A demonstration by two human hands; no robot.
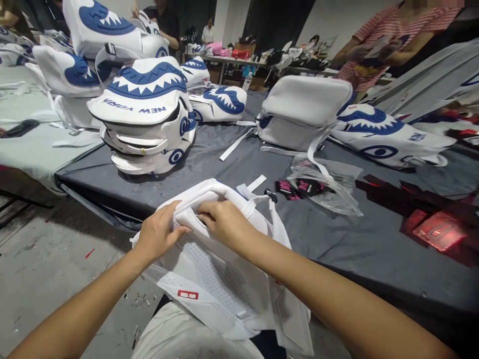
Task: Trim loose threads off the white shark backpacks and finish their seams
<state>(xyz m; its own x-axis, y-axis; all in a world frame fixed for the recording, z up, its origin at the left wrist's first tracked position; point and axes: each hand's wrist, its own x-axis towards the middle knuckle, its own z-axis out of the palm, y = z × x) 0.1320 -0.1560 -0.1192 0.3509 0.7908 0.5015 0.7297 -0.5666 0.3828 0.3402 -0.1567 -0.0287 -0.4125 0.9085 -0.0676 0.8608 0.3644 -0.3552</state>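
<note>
**Both hands working the top edge of a white backpack at the desk edge**

While the white backpack (224, 269) is lying half on the person's lap and half against the near edge of the desk (232, 164), both hands are pinching its upper opening. The left hand (159, 234) is gripping the padded rim, thumb on top, fingers curled under and closed on the fabric. The right hand (224, 222) is pressing fingertips into the same fold just beside it, closed on the rim too. Holding it this way is probably keeping the mesh back panel facing up and the opening spread for access. A white strap (258, 183) with a dark buckle is trailing off the bag onto the desk.

Finished bags with blue shark-mouth prints (145, 109) are sitting stacked further back, well apart from the hands. A clear plastic bag (329, 187) with pink tags is lying to the right, near dark red cards (434, 224).

Hard to tell: what the fingertips are touching inside the fold, since the rim is hiding it. The small red label (187, 294) is unreadable. The bag's lower part is being cut off by the forearms and frame edge. Another person in a striped shirt (385, 35) is standing behind, partly cropped.
</note>
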